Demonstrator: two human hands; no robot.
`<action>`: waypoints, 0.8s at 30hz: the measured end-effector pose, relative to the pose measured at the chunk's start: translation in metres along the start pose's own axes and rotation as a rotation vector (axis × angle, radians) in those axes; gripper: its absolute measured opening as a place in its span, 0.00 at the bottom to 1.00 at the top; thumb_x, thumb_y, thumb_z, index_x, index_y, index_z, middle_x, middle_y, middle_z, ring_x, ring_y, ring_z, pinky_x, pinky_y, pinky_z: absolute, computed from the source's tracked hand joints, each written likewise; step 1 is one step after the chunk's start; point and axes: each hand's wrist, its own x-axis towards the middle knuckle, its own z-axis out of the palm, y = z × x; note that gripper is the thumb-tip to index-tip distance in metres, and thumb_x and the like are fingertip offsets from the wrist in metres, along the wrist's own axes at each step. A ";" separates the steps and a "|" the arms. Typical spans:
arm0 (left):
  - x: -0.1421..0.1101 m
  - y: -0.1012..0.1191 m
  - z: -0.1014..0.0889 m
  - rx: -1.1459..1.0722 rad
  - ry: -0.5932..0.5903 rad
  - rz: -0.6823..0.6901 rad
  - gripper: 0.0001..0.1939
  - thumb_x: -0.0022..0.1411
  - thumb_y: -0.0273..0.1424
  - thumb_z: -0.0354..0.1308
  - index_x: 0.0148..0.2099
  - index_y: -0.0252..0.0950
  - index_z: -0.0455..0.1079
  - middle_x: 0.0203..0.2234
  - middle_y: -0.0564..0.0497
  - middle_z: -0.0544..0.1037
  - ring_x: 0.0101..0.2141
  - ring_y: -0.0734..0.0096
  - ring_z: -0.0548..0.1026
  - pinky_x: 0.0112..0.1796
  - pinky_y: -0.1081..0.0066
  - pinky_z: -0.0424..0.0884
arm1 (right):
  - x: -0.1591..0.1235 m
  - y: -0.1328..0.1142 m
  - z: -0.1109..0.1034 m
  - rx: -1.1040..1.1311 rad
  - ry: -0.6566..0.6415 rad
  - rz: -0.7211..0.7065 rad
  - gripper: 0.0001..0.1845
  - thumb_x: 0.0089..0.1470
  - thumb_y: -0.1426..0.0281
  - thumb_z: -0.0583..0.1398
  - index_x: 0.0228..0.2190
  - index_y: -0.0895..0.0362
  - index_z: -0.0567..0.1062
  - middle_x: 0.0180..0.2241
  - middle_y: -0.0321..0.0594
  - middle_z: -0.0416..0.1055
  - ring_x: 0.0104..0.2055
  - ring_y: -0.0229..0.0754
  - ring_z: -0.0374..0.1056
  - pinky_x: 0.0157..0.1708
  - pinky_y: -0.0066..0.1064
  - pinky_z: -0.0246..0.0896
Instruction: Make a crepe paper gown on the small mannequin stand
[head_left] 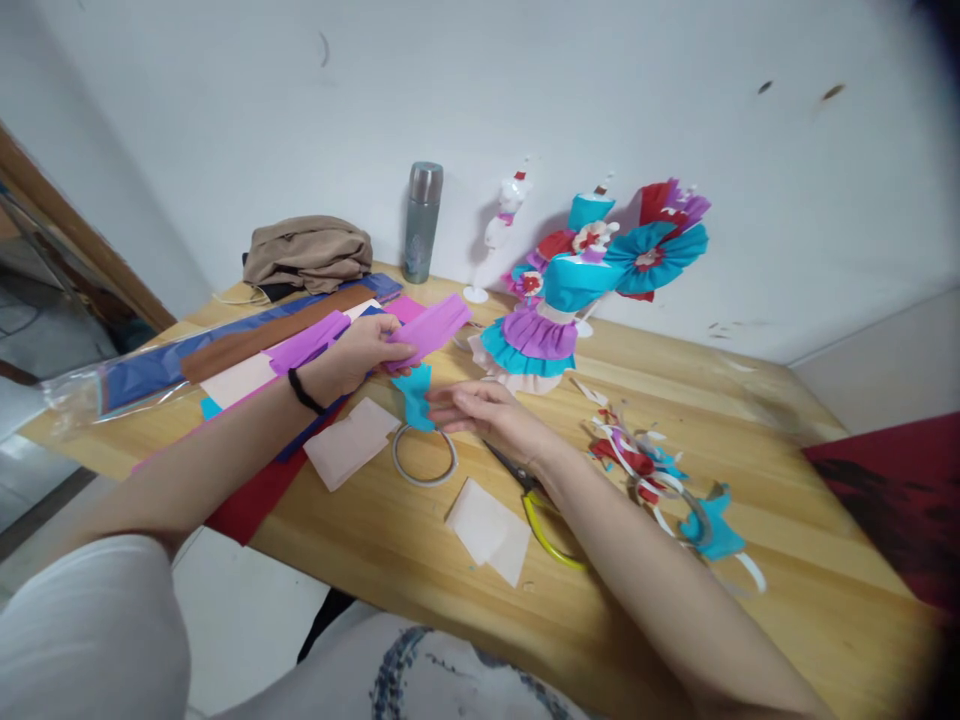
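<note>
In the head view, the left hand [366,350] grips a purple strip [436,328] between thumb and fingers, its free end reaching beyond them to the right. The right hand [486,412] is open, fingers loosely extended beside a teal piece [415,398]; whether they touch it I cannot tell. Nearer the body than these fingers lies a ring-shaped roll [424,483]; yellow-handled scissors [529,500] lie by the right wrist. Beyond the right hand stands a ruffled dress figure [576,285].
</note>
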 end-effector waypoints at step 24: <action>-0.033 0.010 0.067 -0.401 -0.320 -0.040 0.22 0.48 0.45 0.71 0.35 0.33 0.71 0.28 0.49 0.78 0.29 0.71 0.77 0.29 0.75 0.73 | -0.026 -0.007 -0.002 -0.130 0.266 -0.207 0.17 0.37 0.57 0.70 0.26 0.55 0.74 0.19 0.31 0.69 0.18 0.33 0.58 0.19 0.27 0.54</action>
